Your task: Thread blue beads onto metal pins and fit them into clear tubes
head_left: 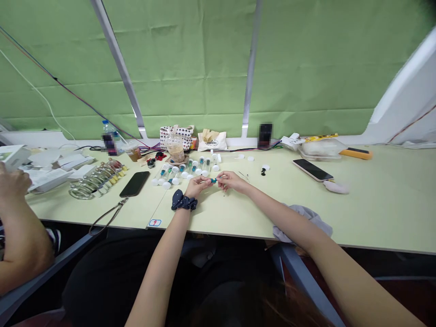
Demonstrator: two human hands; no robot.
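Between the fingertips of both hands is a small blue-green piece [213, 180], held just above the pale table. My left hand [198, 185], with a dark dotted scrunchie [184, 202] at its wrist, pinches the piece from the left. From the right, my right hand [230, 180] pinches its other end with fingers closed. Several clear vials with white caps [175, 169], some with blue or green contents, lie just behind and left of my left hand. Thin metal tools [244, 175] rest beyond my right hand.
A black phone [135, 184] with a strap and bundled clear tubing [97, 179] lie left. Another person's hand [13, 181] is at the far left. Rightward are a second phone [312, 170], a grey cloth [303, 220] and a plastic container [322, 149]. Cups and bags stand behind.
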